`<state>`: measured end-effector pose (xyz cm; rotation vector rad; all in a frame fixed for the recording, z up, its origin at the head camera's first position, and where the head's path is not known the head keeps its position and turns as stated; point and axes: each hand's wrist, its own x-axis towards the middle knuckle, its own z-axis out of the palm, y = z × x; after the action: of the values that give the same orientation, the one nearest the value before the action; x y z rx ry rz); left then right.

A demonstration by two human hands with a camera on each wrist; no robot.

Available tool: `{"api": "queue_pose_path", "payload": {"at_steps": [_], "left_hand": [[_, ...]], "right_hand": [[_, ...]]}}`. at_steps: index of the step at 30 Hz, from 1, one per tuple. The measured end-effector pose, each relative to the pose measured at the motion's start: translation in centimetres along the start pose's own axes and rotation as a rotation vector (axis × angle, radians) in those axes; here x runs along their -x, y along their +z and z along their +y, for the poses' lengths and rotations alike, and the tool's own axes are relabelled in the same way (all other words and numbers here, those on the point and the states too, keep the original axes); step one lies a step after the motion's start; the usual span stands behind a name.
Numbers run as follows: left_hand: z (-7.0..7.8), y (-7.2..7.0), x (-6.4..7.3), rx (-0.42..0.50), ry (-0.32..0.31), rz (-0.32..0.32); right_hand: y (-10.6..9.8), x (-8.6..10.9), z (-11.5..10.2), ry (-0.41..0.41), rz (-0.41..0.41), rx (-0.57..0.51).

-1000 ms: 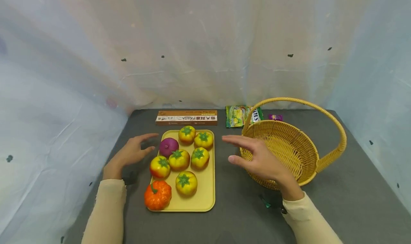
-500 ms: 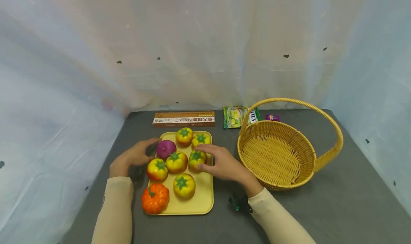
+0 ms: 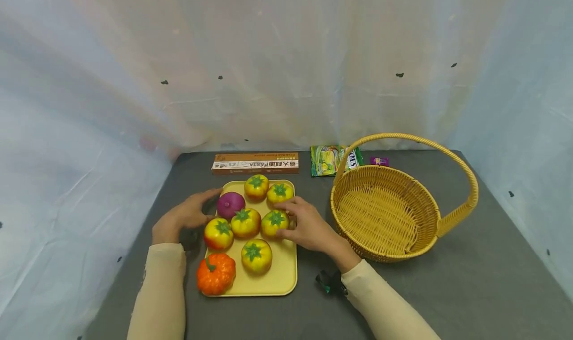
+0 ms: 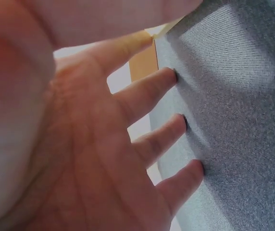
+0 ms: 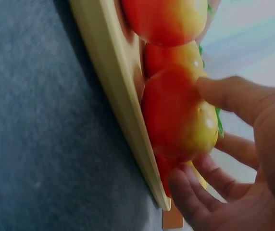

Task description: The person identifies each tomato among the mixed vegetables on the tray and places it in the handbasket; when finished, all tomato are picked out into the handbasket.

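Observation:
In the head view a yellow tray point(image 3: 282, 275) bears several yellow-red tomatoes point(image 3: 256, 256), a purple onion-like vegetable point(image 3: 231, 205) and an orange pumpkin point(image 3: 217, 274). My right hand point(image 3: 309, 225) is at the tray's right side, round the right-middle tomato point(image 3: 274, 223). The right wrist view has the thumb on that tomato point(image 5: 176, 115), with the fingertips along its opposite side. My left hand point(image 3: 184, 215) stays at the tray's left edge, fingers spread, holding nothing. In the left wrist view its fingertips point(image 4: 168, 77) are at the grey tabletop.
A wicker basket point(image 3: 425, 193) with a tall handle stands right of the tray. Behind lie a pasta box point(image 3: 255, 163), a green snack packet point(image 3: 327, 160) and a small purple packet point(image 3: 379, 161). White curtains point(image 3: 277, 96) surround the grey table point(image 3: 250, 317).
My right hand has moved left from beside the basket to the right-middle tomato, and its thumb and fingers have come round it. The left hand has shifted slightly right, towards the tray.

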<state>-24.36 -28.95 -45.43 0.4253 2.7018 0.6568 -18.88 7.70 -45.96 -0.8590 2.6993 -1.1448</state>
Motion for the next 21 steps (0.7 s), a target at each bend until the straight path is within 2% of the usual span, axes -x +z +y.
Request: {"api": "queue_pose_path", "payload": {"at_steps": [8,15,18,21], "left_hand": [[0.1,-0.4,0.5,-0.047,-0.071,-0.039],[0.1,-0.2,0.6,-0.032,-0.084,-0.04],[0.0,-0.1,0.4,-0.033,-0.089,-0.039],[0.0,-0.1,0.3,-0.036,-0.094,-0.039]], "right_hand": [[-0.4,0.0,0.6,-0.045,-0.051,-0.004],[-0.1,0.1,0.6,-0.051,-0.07,-0.041],[-0.8,0.5,-0.3,-0.079,-0.069,-0.019],[-2.5,1.3,-1.4,-0.094,-0.049,-0.022]]}}
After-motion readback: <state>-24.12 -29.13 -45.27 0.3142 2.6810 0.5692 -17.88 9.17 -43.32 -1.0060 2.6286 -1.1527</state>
